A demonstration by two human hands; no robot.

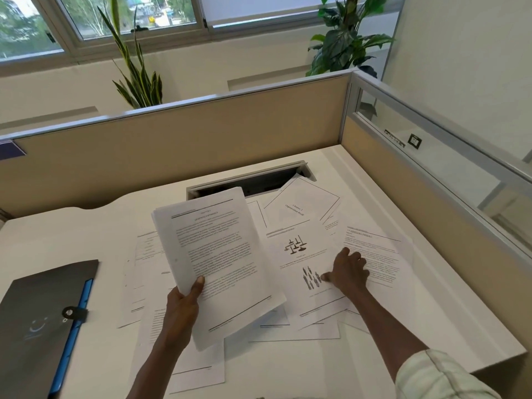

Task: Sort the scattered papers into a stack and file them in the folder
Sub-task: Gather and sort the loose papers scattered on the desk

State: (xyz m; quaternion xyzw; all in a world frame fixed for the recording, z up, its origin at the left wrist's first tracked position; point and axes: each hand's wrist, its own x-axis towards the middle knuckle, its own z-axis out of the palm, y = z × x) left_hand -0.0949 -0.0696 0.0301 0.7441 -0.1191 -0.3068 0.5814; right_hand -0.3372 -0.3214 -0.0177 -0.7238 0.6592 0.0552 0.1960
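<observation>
Head view of a white desk enclosed by beige partition panels. The left hand holds a stack of printed pages raised above the desk, thumb on the top sheet near its lower left edge, the other fingers hidden behind the stack; the top page carries dense text under a ruled heading. To the right of the stack, the right hand lies on an illustrated sheet bearing two dark figure groups, its fingers spread and pressed flat and the thumb tip touching the lower figure group; whether any finger hooks the sheet's edge cannot be judged from this angle. Just right of that sheet, partly beneath the hand, lies a text page. Beyond the stack, toward the partition, a title page lies rotated, one corner overhanging the open cable slot in the desk. Further loose papers lie overlapping below and to the left of the stack, some covered by it. Well left of the stack, at the desk's near edge, rests a closed dark grey folder with a blue spine edge and a button clasp. Behind the partition stand a snake plant and a broad-leaved plant, below windows.
</observation>
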